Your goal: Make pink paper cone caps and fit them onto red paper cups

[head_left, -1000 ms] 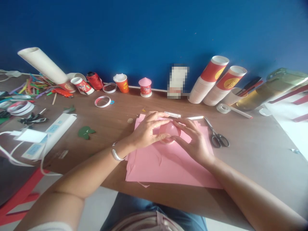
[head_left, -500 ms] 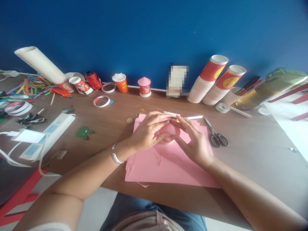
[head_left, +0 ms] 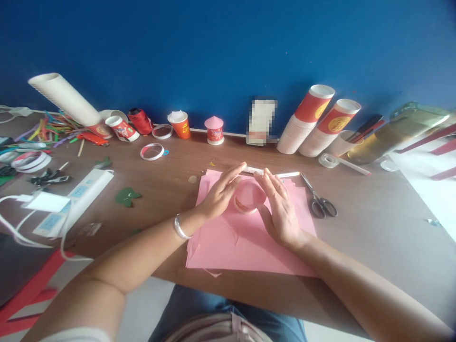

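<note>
A round white-and-red ring (head_left: 243,210) lies on a stack of pink paper sheets (head_left: 228,247), pink showing inside its rim. My left hand (head_left: 221,192) is at its left side, fingers stretched out and angled away from me. On the other side, my right hand (head_left: 280,206) is also open, fingers extended, with the thumb close to the rim and the fingers partly covering its right edge. I cannot tell whether either hand touches the ring. Beyond the fingertips lies a white stick-like item (head_left: 253,170), partly hidden.
Scissors (head_left: 320,204) lie right of the paper. Stacked paper cups (head_left: 297,133), a tape roll (head_left: 328,160) and a bottle (head_left: 370,142) stand at back right. Along the wall is a pink-roofed cup (head_left: 214,130). A power strip (head_left: 76,202) and green cutout (head_left: 126,195) are left.
My hands have drawn apart from over the ring, the left shifting left and straightening its fingers. More of the ring's rim shows now. The view has shifted slightly.
</note>
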Demonstrator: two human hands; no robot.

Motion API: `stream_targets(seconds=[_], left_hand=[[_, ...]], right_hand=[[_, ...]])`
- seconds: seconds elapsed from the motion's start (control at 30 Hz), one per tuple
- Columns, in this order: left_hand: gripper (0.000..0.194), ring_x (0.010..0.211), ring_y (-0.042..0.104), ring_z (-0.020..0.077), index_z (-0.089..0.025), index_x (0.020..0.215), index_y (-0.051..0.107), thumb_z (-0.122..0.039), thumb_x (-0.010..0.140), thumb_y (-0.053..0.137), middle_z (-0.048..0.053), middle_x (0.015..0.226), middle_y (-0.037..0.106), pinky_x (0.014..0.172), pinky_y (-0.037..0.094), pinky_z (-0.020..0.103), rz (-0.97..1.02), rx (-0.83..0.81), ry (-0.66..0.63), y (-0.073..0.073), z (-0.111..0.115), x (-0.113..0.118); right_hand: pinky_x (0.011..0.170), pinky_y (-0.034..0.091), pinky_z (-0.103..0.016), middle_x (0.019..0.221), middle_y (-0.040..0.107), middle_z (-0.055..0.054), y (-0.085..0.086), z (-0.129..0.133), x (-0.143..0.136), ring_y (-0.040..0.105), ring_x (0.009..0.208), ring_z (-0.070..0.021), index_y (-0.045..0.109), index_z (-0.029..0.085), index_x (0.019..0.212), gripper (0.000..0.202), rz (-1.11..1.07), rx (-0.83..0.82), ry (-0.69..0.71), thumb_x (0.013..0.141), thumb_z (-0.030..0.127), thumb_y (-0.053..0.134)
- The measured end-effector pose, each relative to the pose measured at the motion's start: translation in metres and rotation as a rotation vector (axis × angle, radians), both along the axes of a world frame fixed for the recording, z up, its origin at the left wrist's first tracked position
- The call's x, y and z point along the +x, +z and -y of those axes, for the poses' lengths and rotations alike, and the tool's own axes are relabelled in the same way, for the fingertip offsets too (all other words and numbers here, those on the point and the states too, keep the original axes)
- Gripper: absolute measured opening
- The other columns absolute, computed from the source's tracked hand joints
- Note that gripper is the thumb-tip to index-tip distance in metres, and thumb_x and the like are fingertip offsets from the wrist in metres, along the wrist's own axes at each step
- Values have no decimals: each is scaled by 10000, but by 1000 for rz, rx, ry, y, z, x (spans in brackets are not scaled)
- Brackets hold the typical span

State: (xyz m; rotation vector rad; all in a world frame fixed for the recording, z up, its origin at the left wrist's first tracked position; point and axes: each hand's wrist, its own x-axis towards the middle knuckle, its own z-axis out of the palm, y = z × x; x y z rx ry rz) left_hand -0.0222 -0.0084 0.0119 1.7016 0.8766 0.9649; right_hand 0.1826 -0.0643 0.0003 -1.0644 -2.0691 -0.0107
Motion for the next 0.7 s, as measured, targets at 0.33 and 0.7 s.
stream_targets(seconds=[0.33,0.7], left_hand=[[472,1552,392,242,-289,1494,549,-477,1067,485,52,1647,453,1308,310,456,13,-90,-55,1,2,5],[511,1561,375,250,-306,1502,510,-539,1047,497,41,1646,453,1298,335,469,46,-186,-64,1,6,3]], right_hand=[[1227,406,-638,1600,503,-151,-9,-1,-5,378,1553,-311,137,269,1688,706,-14,-31,-55,1058,198,447],[1213,418,-653,1603,497,-152,0,0,-2,365,1561,-317,87,292,1689,746,-107,-134,-40,1064,270,494]])
